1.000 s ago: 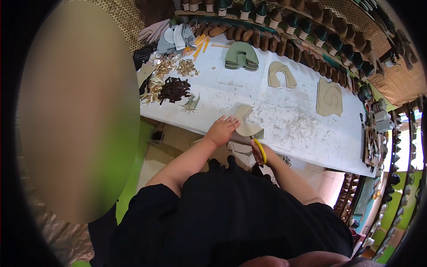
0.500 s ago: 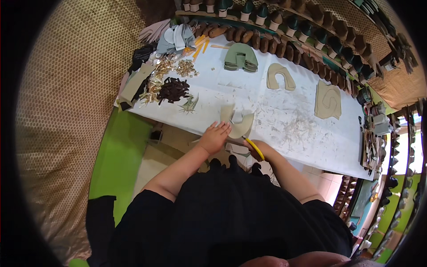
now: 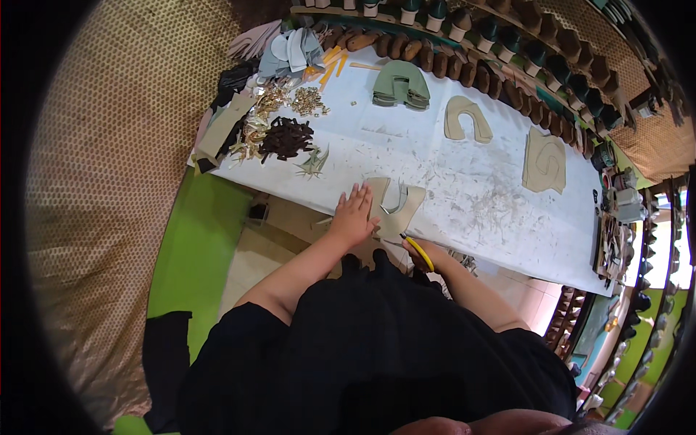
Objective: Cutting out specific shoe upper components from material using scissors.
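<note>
A beige U-shaped piece of leather-like material point(image 3: 392, 224) lies at the table's near edge, its opening facing away from me. My left hand point(image 3: 352, 217) rests on its left side with the fingers stretched out and spread. A pair of scissors with yellow handles point(image 3: 422, 254) is gripped in my right hand point(image 3: 439, 255). The scissors' tip points at the near right edge of the piece. Their blades are mostly hidden, so I cannot tell whether they touch it. A small heap of thin pale green offcuts point(image 3: 312, 163) lies beyond my left hand.
On the white-covered table point(image 3: 449, 196) stand stacked green U-shaped pieces point(image 3: 401, 85), a beige U-shaped piece point(image 3: 464, 119) and a beige sheet point(image 3: 545, 161). Dark strips point(image 3: 287, 138) and gold buckles point(image 3: 309, 101) are piled left. Wooden shoe lasts point(image 3: 467, 72) line the back.
The beige U-shaped piece has turned a little and lies flatter. My left hand has spread its fingers more and moved slightly away from me. The scissors remain in my right hand.
</note>
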Action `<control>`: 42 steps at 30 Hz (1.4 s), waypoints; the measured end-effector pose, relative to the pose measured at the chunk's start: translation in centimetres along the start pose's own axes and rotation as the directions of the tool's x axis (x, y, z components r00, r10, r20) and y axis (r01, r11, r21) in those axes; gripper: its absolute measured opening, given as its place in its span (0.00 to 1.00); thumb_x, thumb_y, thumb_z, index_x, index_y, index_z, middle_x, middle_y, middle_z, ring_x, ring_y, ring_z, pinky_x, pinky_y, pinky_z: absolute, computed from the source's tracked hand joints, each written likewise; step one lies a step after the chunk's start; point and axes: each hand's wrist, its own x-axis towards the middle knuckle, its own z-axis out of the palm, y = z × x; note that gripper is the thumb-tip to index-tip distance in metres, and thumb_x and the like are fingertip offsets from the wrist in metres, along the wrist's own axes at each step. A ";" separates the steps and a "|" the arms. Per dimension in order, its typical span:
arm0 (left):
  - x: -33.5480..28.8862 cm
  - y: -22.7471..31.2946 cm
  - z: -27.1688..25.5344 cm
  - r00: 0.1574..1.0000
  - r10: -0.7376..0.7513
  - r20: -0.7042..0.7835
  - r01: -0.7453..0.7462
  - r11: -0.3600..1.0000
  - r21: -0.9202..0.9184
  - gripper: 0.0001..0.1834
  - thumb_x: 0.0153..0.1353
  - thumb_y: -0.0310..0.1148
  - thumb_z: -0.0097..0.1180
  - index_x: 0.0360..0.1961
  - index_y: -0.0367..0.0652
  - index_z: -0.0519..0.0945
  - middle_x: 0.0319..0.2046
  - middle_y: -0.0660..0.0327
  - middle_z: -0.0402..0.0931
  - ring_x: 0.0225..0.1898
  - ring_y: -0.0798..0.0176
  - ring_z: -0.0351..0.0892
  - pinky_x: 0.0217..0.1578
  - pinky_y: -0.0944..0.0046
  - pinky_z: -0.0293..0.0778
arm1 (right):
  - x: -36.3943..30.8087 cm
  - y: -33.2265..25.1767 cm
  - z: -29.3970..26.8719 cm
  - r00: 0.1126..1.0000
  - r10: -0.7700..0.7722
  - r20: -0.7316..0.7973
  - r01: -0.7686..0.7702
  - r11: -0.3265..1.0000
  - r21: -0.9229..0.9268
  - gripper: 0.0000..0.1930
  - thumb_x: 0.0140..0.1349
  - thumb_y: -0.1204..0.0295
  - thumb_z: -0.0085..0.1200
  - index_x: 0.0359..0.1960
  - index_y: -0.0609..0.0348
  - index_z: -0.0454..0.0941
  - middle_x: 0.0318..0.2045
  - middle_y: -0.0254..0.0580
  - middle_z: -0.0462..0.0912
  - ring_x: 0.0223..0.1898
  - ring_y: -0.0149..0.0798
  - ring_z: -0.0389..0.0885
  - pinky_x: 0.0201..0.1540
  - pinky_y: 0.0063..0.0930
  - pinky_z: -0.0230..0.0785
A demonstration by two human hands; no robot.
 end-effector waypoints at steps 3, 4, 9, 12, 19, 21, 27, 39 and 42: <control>1.2 -0.1 -0.3 0.977 -0.012 0.212 -0.002 0.998 0.067 0.48 0.62 0.60 0.48 0.74 0.46 0.45 0.76 0.59 0.38 0.76 0.52 0.36 0.69 0.36 0.39 | -0.1 0.1 0.3 1.000 0.022 -0.001 -0.022 0.999 0.035 0.26 0.65 0.40 0.48 0.23 0.48 0.65 0.08 0.28 0.59 0.07 0.29 0.57 0.10 0.27 0.50; 1.3 -0.1 -0.3 0.977 -0.013 0.211 0.000 0.998 0.064 0.48 0.62 0.60 0.48 0.74 0.46 0.45 0.76 0.59 0.38 0.76 0.52 0.36 0.69 0.36 0.39 | 0.0 0.3 0.4 1.000 0.024 -0.001 -0.024 0.999 0.033 0.26 0.65 0.40 0.48 0.23 0.48 0.65 0.08 0.28 0.59 0.07 0.29 0.57 0.10 0.27 0.50; 1.6 -0.3 -0.4 0.951 -0.059 0.302 0.037 0.996 0.078 0.50 0.61 0.64 0.45 0.75 0.49 0.43 0.76 0.63 0.33 0.77 0.55 0.30 0.69 0.32 0.33 | -0.1 0.2 0.8 0.999 -0.044 0.021 0.040 0.986 0.162 0.26 0.65 0.40 0.48 0.24 0.49 0.65 0.10 0.28 0.60 0.08 0.28 0.57 0.11 0.25 0.50; 1.7 -0.2 -0.5 0.943 -0.063 0.325 0.036 0.996 0.087 0.50 0.61 0.64 0.45 0.75 0.49 0.43 0.76 0.64 0.32 0.77 0.55 0.29 0.69 0.33 0.33 | 0.4 0.1 1.0 0.999 -0.041 -0.005 0.041 0.989 0.145 0.28 0.63 0.38 0.49 0.25 0.51 0.66 0.10 0.29 0.62 0.08 0.29 0.59 0.11 0.25 0.50; 1.7 -0.2 -0.6 0.943 -0.058 0.328 0.035 0.997 0.075 0.50 0.61 0.65 0.45 0.75 0.48 0.42 0.76 0.64 0.32 0.77 0.55 0.28 0.70 0.34 0.32 | 0.7 -0.6 1.5 0.970 -0.159 -0.182 0.106 0.957 -0.271 0.29 0.63 0.38 0.50 0.29 0.57 0.73 0.16 0.34 0.69 0.17 0.32 0.69 0.20 0.26 0.58; 1.6 -0.1 -0.5 0.952 -0.079 0.294 0.060 0.995 0.076 0.53 0.59 0.66 0.46 0.75 0.48 0.42 0.76 0.63 0.33 0.77 0.56 0.29 0.70 0.37 0.32 | -0.3 -1.8 2.0 0.967 -0.149 -0.208 0.081 0.949 -0.304 0.31 0.64 0.40 0.50 0.35 0.62 0.77 0.22 0.42 0.77 0.26 0.37 0.75 0.31 0.30 0.67; 1.5 -0.8 -0.5 0.961 -0.098 0.259 0.087 0.995 0.055 0.58 0.54 0.69 0.51 0.75 0.46 0.43 0.76 0.62 0.35 0.77 0.56 0.31 0.71 0.40 0.32 | -0.5 -1.9 2.4 0.949 -0.213 -0.231 0.113 0.918 -0.380 0.31 0.67 0.42 0.46 0.41 0.64 0.78 0.30 0.49 0.80 0.33 0.39 0.75 0.41 0.36 0.69; 1.7 -1.0 -0.3 0.971 -0.063 0.230 0.050 0.997 0.064 0.58 0.54 0.69 0.51 0.74 0.43 0.45 0.76 0.58 0.37 0.76 0.52 0.34 0.69 0.36 0.36 | 0.3 -1.1 2.8 0.936 -0.203 -0.288 0.062 0.900 -0.432 0.32 0.64 0.41 0.50 0.38 0.66 0.79 0.34 0.63 0.82 0.41 0.58 0.82 0.45 0.44 0.71; 1.5 -0.9 -0.1 0.975 -0.057 0.213 0.044 0.997 0.064 0.57 0.55 0.69 0.51 0.74 0.43 0.45 0.76 0.57 0.38 0.76 0.51 0.34 0.69 0.35 0.36 | 0.2 -0.8 3.6 0.931 -0.193 -0.310 0.052 0.911 -0.410 0.34 0.63 0.40 0.49 0.38 0.66 0.79 0.36 0.64 0.82 0.44 0.61 0.81 0.46 0.46 0.71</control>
